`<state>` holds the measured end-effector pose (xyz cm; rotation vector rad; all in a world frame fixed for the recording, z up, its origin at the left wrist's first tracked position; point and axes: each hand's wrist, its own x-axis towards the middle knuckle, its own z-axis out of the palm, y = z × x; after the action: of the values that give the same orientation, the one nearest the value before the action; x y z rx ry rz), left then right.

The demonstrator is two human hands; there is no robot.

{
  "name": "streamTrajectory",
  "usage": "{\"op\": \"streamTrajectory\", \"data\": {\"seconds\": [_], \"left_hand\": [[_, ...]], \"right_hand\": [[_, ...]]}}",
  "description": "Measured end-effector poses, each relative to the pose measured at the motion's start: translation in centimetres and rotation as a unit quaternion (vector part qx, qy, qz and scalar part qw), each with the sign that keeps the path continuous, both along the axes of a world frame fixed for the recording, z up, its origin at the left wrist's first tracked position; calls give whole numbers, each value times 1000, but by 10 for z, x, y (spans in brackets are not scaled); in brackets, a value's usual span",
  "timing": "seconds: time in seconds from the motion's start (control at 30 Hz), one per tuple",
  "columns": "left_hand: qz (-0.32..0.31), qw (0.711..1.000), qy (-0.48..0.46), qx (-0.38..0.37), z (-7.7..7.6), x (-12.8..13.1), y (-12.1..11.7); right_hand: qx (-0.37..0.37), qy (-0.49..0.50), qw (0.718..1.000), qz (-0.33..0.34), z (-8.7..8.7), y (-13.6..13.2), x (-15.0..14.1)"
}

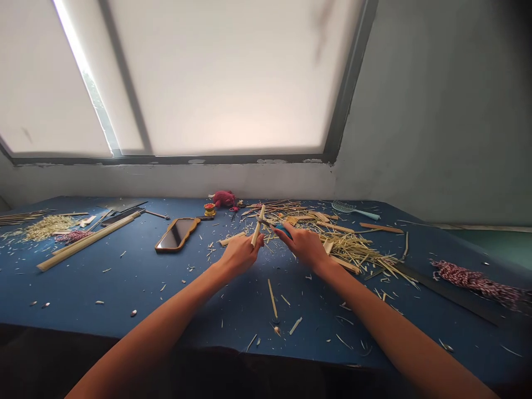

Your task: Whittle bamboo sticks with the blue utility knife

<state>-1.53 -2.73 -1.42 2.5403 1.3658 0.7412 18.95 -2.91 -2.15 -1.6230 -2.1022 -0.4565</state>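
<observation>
My left hand (240, 253) is closed round a short pale bamboo stick (258, 223) that points up and away from me. My right hand (302, 244) is closed on a knife with a blue handle (283, 228); its blade tip touches the stick near its upper part. Both hands hover over the blue table (124, 282), just in front of a heap of thin bamboo strips and shavings (353, 246).
A phone in a wooden holder (177, 234) lies left of my hands. Long bamboo sticks (87, 242) and a pile of chips (47, 226) sit far left. Red-white twine (474, 280) lies at right, a dark ruler (453, 293) near it. A pink object (223, 198) and a teal brush (353, 209) rest at the back.
</observation>
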Motion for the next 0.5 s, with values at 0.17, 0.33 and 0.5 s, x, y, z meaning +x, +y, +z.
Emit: {"op": "streamTrajectory", "data": {"seconds": [0.17,0.33,0.5], "left_hand": [[-50,990,-95,-87,-2,2,-3],[-155,968,-102,-171,-5,6,-8],[-211,936,-150,-239,-4,11,-13]], "right_hand": [[-55,223,972,51,-3,5,2],[-117,581,782,193,1,4,-16],[-114,682,691,211,7,4,-17]]}}
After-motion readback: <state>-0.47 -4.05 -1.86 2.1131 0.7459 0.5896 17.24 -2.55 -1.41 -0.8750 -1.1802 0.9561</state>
